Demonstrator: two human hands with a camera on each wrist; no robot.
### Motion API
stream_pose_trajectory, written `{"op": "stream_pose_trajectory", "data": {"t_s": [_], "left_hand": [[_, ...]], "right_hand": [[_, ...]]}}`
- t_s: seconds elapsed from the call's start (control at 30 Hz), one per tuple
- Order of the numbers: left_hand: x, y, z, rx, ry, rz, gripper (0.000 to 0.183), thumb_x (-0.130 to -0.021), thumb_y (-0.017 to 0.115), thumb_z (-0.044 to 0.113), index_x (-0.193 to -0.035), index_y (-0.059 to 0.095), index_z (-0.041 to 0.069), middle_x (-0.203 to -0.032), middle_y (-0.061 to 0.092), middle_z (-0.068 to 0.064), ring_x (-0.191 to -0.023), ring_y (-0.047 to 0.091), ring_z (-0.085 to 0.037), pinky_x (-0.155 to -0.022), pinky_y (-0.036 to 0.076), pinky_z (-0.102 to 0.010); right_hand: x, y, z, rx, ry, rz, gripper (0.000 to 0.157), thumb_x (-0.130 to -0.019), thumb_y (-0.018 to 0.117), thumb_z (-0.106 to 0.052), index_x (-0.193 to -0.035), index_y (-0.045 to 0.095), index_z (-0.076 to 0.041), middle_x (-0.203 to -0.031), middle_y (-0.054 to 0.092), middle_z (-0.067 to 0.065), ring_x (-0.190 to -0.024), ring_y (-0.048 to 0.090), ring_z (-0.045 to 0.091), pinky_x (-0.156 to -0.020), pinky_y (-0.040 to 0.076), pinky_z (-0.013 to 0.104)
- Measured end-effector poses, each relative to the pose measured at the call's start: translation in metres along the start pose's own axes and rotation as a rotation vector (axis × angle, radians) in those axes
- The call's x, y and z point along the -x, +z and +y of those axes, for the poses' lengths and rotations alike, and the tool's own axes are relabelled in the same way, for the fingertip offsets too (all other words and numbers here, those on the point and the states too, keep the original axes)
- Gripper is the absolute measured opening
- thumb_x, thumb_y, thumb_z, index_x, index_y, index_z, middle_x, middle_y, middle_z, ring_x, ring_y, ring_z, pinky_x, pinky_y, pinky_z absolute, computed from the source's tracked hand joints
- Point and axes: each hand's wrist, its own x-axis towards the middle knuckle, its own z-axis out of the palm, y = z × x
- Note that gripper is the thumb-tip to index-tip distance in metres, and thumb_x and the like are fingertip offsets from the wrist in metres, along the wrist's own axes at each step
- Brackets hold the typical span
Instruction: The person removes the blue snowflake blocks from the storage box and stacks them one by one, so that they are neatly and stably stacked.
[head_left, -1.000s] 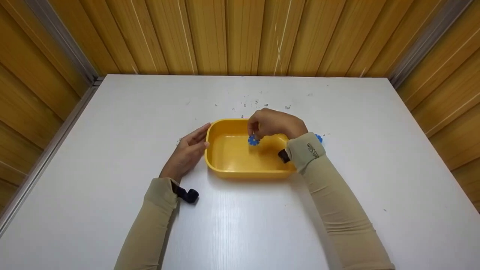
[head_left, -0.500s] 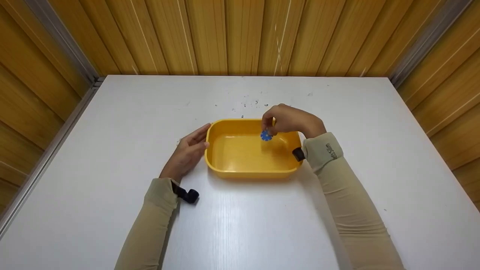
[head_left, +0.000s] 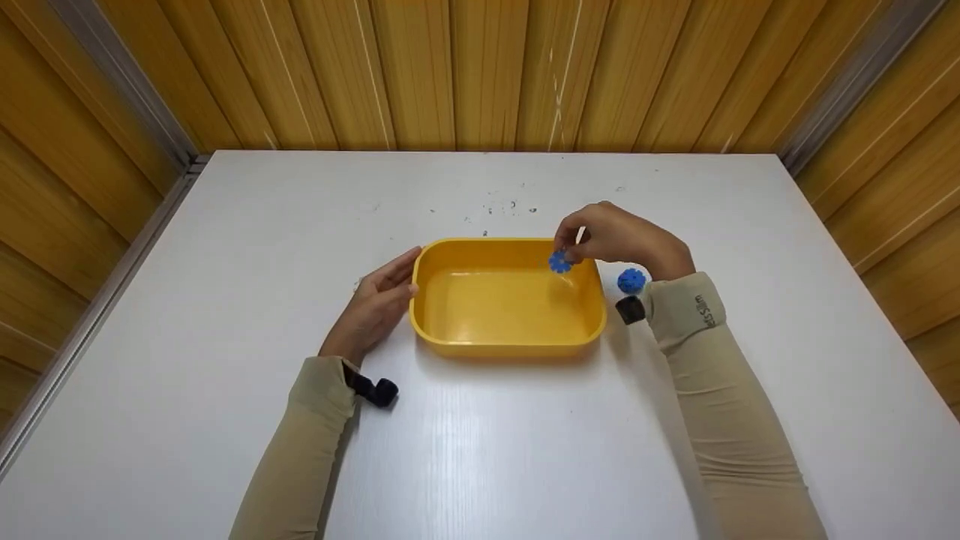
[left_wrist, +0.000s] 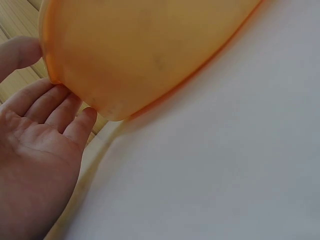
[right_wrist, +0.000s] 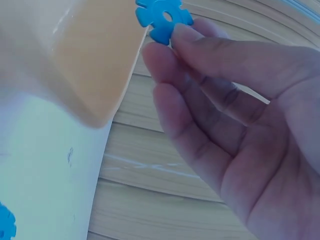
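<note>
A yellow rectangular tub [head_left: 510, 300] stands on the white table. My left hand [head_left: 375, 307] rests against its left end, with the thumb at the rim; in the left wrist view its fingers [left_wrist: 75, 122] lie fairly straight along the tub's outside. Above the tub's back right corner, my right hand [head_left: 619, 238] pinches a blue snowflake-shaped connector disc [head_left: 559, 262] between thumb and fingertips. The notched edge and round centre hole of that disc show in the right wrist view. Right of the tub lies a blue clump of connector discs [head_left: 631, 280], near my right wrist.
The white table [head_left: 480, 450] has small dark marks behind the tub. Yellow wood-look panels [head_left: 487, 75] wall in the back and both sides, with metal strips at the corners. A black wrist camera [head_left: 630, 310] sits close to the tub's right end.
My right hand has moved right and slightly back with the blue connector disc, from over the tub's middle to its back right corner. The blue clump is now uncovered. My left hand stays put.
</note>
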Motion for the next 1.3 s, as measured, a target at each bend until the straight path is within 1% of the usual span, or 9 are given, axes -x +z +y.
{"op": "stream_pose_trajectory", "data": {"t_s": [0.2, 0.5, 0.7, 0.8, 0.9, 0.97, 1.03, 1.1, 1.3], "left_hand": [[0.000, 0.000, 0.000, 0.000, -0.003, -0.003, 0.066, -0.100, 0.051, -0.007, -0.161, 0.026, 0.002, -0.169, 0.028, -0.013, -0.158, 0.026, -0.026, -0.123, 0.036, -0.028], [-0.001, 0.000, -0.001, -0.002, 0.008, -0.003, 0.067, -0.099, 0.051, -0.006, -0.161, 0.026, 0.002, -0.169, 0.028, -0.013, -0.157, 0.027, -0.026, -0.121, 0.039, -0.025], [0.000, 0.000, 0.000, -0.015, 0.001, 0.000, 0.066, -0.100, 0.051, -0.006, -0.161, 0.026, 0.003, -0.169, 0.027, -0.012, -0.158, 0.026, -0.025, -0.121, 0.038, -0.025], [0.000, 0.000, 0.000, -0.036, 0.003, -0.007, 0.066, -0.101, 0.050, -0.006, -0.161, 0.025, 0.003, -0.170, 0.025, -0.012, -0.158, 0.024, -0.025, -0.122, 0.036, -0.025], [0.000, 0.000, 0.000, -0.034, 0.005, 0.000, 0.067, -0.100, 0.051, -0.006, -0.161, 0.025, 0.003, -0.170, 0.026, -0.012, -0.158, 0.025, -0.025, -0.122, 0.036, -0.026], [-0.001, 0.000, 0.000, -0.035, 0.007, 0.001, 0.067, -0.100, 0.051, -0.006, -0.161, 0.025, 0.003, -0.169, 0.026, -0.013, -0.158, 0.025, -0.025, -0.122, 0.036, -0.027], [-0.001, 0.001, 0.000, -0.026, 0.004, 0.006, 0.067, -0.100, 0.052, -0.006, -0.161, 0.026, 0.003, -0.169, 0.027, -0.012, -0.158, 0.026, -0.025, -0.122, 0.036, -0.027], [-0.001, 0.001, 0.000, -0.021, 0.002, 0.005, 0.067, -0.100, 0.052, -0.006, -0.161, 0.026, 0.003, -0.169, 0.028, -0.013, -0.158, 0.026, -0.025, -0.122, 0.036, -0.027], [0.000, 0.002, 0.002, -0.021, 0.004, -0.005, 0.067, -0.100, 0.051, -0.006, -0.161, 0.025, 0.003, -0.169, 0.026, -0.013, -0.158, 0.026, -0.025, -0.122, 0.036, -0.026]], "right_hand": [[0.010, -0.001, 0.012, -0.012, -0.026, 0.057, 0.011, -0.095, 0.068, -0.001, -0.103, 0.075, 0.000, -0.106, 0.076, 0.016, -0.097, 0.071, 0.030, -0.088, 0.063, 0.040], [0.024, -0.001, 0.026, -0.053, -0.001, 0.143, 0.013, -0.096, 0.068, -0.003, -0.107, 0.076, -0.002, -0.103, 0.074, 0.015, -0.084, 0.067, 0.019, -0.076, 0.058, 0.017], [0.034, -0.002, 0.035, -0.073, -0.001, 0.173, 0.015, -0.096, 0.067, -0.003, -0.109, 0.074, 0.000, -0.104, 0.073, 0.018, -0.088, 0.066, 0.025, -0.074, 0.053, 0.009], [0.039, -0.002, 0.039, -0.072, 0.019, 0.187, 0.017, -0.097, 0.067, -0.003, -0.112, 0.074, 0.000, -0.106, 0.072, 0.018, -0.091, 0.068, 0.028, -0.078, 0.055, 0.012], [0.042, -0.002, 0.043, -0.064, 0.046, 0.201, 0.018, -0.097, 0.067, -0.004, -0.114, 0.074, -0.001, -0.109, 0.072, 0.019, -0.094, 0.069, 0.030, -0.085, 0.061, 0.023], [0.044, -0.002, 0.047, -0.062, 0.066, 0.211, 0.019, -0.097, 0.067, -0.004, -0.114, 0.074, -0.001, -0.110, 0.072, 0.019, -0.095, 0.069, 0.031, -0.088, 0.062, 0.031], [0.047, -0.002, 0.051, -0.060, 0.084, 0.220, 0.020, -0.097, 0.067, -0.004, -0.116, 0.074, -0.002, -0.111, 0.072, 0.019, -0.096, 0.069, 0.032, -0.089, 0.062, 0.035], [0.049, -0.001, 0.055, -0.061, 0.102, 0.224, 0.021, -0.097, 0.066, -0.004, -0.117, 0.073, -0.002, -0.113, 0.072, 0.018, -0.097, 0.068, 0.032, -0.089, 0.062, 0.035], [0.054, 0.003, 0.066, -0.074, 0.139, 0.231, 0.023, -0.098, 0.064, -0.003, -0.120, 0.072, -0.002, -0.117, 0.071, 0.019, -0.099, 0.065, 0.032, -0.086, 0.058, 0.025]]}}
